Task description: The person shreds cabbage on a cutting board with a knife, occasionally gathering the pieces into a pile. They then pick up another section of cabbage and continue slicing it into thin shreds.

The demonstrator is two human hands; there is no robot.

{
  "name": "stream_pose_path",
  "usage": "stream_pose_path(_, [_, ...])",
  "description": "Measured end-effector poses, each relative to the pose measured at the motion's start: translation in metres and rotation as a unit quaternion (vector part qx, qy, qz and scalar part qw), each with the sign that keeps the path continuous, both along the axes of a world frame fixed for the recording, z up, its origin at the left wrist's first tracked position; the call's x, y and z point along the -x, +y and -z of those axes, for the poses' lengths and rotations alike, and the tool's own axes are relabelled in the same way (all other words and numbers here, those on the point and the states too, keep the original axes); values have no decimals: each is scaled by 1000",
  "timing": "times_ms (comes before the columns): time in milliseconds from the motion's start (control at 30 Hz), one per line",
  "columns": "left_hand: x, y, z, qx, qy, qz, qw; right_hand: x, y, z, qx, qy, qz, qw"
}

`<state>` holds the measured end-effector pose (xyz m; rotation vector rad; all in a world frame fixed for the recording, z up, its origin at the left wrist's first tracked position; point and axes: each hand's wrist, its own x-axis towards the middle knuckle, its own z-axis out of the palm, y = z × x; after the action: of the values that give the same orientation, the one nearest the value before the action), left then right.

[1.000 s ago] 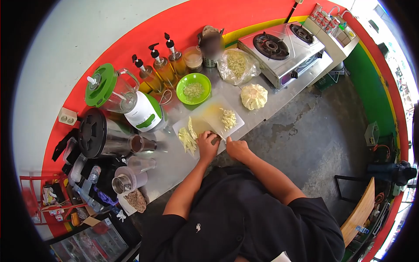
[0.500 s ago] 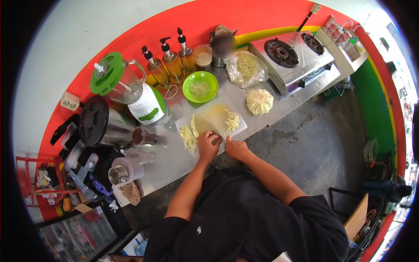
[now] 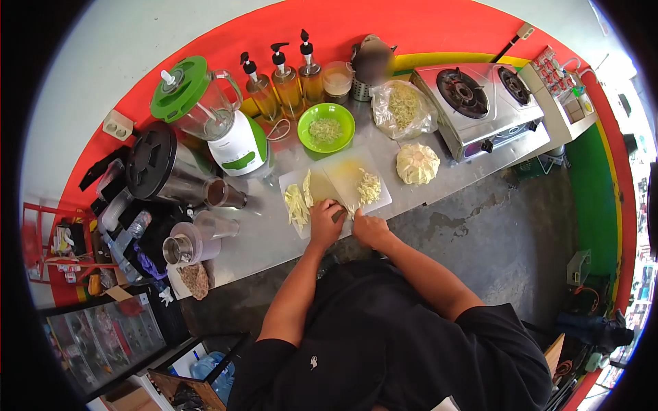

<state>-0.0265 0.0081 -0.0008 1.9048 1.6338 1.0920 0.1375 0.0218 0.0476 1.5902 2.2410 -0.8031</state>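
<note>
A white cutting board [image 3: 375,179] lies on the metal counter. My left hand [image 3: 325,222] rests at its near edge, fingers curled down over pale cabbage strips. Close beside it, my right hand [image 3: 371,229] is closed around a knife, its index finger stretched forward. The knife's blade [image 3: 336,185] seems to point away over the board; its handle is hidden in my grip. Cut cabbage [image 3: 369,188] is heaped on the right of the board, and longer cabbage strips [image 3: 296,205] lie on the left. A cabbage head [image 3: 417,164] sits right of the board.
Behind the board stand a green bowl [image 3: 345,140] of shreds, a plastic bag [image 3: 428,122] of shreds and pump bottles [image 3: 289,89]. A gas stove [image 3: 473,133] is at right. Left are a blender [image 3: 236,147], a dark-lidded steel container [image 3: 179,168] and plastic cups [image 3: 223,226].
The camera view has shifted, so the counter items appear displaced. Both hands stay at the board's near edge, with small movements at the cabbage pieces.
</note>
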Motion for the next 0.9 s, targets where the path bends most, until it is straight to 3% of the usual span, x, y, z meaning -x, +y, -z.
stream_pose_path(467, [-3,-8,0,5,-21,-25,999,-10,-2,-6,-24,0,-58,998])
stream_pose_path(533, [-6,-14,-3,-5,-35,-24,999,-11,-12,-4,-14,22,-21,999])
stream_pose_path(900, [-20,-16,0,-5,-21,-115,993,-9,4,11,-62,15,-78,995])
